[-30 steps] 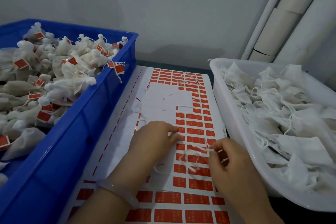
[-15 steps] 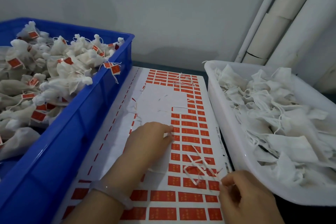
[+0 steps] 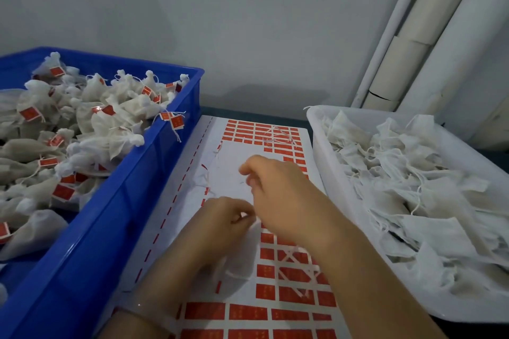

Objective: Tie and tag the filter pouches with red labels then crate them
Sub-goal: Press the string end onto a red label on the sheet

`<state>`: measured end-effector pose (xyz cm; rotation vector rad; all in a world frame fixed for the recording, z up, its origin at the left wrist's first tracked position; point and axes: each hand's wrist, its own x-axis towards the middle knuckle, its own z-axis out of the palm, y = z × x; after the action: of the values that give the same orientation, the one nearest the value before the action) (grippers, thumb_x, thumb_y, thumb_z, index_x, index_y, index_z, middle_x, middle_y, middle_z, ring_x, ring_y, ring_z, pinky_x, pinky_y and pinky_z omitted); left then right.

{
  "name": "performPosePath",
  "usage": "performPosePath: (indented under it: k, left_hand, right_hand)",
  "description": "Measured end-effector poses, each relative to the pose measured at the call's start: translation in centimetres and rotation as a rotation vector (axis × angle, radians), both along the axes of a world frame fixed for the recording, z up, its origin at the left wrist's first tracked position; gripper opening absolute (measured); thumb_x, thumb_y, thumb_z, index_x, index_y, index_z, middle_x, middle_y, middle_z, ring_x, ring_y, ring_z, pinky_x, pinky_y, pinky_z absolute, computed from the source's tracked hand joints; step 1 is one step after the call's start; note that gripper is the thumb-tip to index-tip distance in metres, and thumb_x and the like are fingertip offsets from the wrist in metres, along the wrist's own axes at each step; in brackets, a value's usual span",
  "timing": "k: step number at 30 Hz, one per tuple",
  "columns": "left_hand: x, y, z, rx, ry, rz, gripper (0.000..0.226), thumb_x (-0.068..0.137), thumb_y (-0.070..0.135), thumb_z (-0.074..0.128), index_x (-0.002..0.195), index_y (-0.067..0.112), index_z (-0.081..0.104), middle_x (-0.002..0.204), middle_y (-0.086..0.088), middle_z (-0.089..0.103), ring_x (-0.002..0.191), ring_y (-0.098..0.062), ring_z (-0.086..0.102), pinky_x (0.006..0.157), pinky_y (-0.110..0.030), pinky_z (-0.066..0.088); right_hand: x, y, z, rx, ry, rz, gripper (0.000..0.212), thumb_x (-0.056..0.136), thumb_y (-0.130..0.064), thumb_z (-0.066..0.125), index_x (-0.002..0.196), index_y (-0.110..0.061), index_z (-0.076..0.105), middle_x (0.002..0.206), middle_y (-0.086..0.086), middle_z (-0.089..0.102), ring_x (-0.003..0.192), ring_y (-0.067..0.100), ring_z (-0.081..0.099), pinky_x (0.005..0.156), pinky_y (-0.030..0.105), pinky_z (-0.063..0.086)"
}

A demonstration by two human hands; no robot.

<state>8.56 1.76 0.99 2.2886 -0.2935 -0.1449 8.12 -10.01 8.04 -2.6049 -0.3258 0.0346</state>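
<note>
The left hand (image 3: 225,221) has its fingers curled round the top of a thin white mesh filter pouch (image 3: 238,264) lying right under its wrist, on the white sheet of red rectangular labels (image 3: 179,201). The right hand (image 3: 283,198), just beyond it, has fingertips pinched together, can't tell on what tbh. The blue plastic crate (image 3: 115,215) of tagged pouches sits left of both.
</note>
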Motion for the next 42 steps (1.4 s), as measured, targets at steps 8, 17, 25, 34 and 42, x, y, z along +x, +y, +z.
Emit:
performPosePath:
  k: [8, 17, 25, 34, 42]
  left_hand:
    - [1.0, 2.0, 2.4, -0.934, 0.135, 0.423, 0.03, 0.084, -0.004, 0.04, 0.085, 0.019, 0.06, 0.066, 0.001, 0.055, 0.059, -0.013, 0.049, 0.05, -0.024, 0.044]
    - [2.3, 0.8, 0.1, -0.768, 0.262, 0.53, 0.025, 0.091, 0.004, 0.039, 0.101, 0.018, 0.057, 0.078, -0.005, 0.054, 0.071, -0.017, 0.052, 0.06, -0.026, 0.046]
    - [2.8, -0.1, -1.5, -0.611, 0.222, 0.513, 0.025, 0.092, 0.006, 0.042, 0.093, 0.027, 0.055, 0.08, 0.005, 0.056, 0.077, -0.015, 0.055, 0.057, -0.02, 0.043]
    - [2.0, -0.6, -1.7, -0.391, 0.186, 0.389, 0.02, 0.094, 0.013, 0.043, 0.089, 0.03, 0.052, 0.086, 0.012, 0.053, 0.08, -0.01, 0.051, 0.056, -0.017, 0.039]
    - [1.9, -0.8, -1.7, -0.304, 0.184, 0.354, 0.016, 0.097, 0.017, 0.04, 0.095, 0.03, 0.05, 0.087, 0.015, 0.05, 0.079, -0.008, 0.049, 0.055, -0.016, 0.037]
  right_hand:
    - [3.5, -1.7, -6.2, -0.133, 0.137, -0.176, 0.035, 0.09, -0.012, 0.055, 0.124, -0.022, 0.056, 0.126, -0.002, 0.057, 0.104, 0.015, 0.059, 0.086, 0.022, 0.044]
    - [3.1, -2.1, -7.4, -0.153, 0.053, -0.266, 0.018, 0.081, -0.034, 0.065, 0.071, -0.026, 0.053, 0.072, -0.011, 0.057, 0.058, 0.006, 0.055, 0.049, 0.009, 0.03]
    - [3.3, -1.9, -7.5, -0.112, 0.073, -0.28, 0.027, 0.085, -0.026, 0.061, 0.059, -0.018, 0.054, 0.063, 0.001, 0.059, 0.051, 0.009, 0.053, 0.054, 0.014, 0.043]
    - [2.7, -4.6, -8.5, 0.421, 0.117, -0.458, 0.027, 0.09, -0.03, 0.055, 0.067, -0.017, 0.061, 0.065, -0.012, 0.065, 0.058, 0.004, 0.064, 0.055, 0.015, 0.04]
    - [2.7, -6.3, -8.7, 0.85, 0.166, -0.626, 0.017, 0.093, -0.024, 0.05, 0.087, -0.017, 0.064, 0.084, -0.003, 0.073, 0.072, 0.015, 0.071, 0.072, 0.038, 0.058]
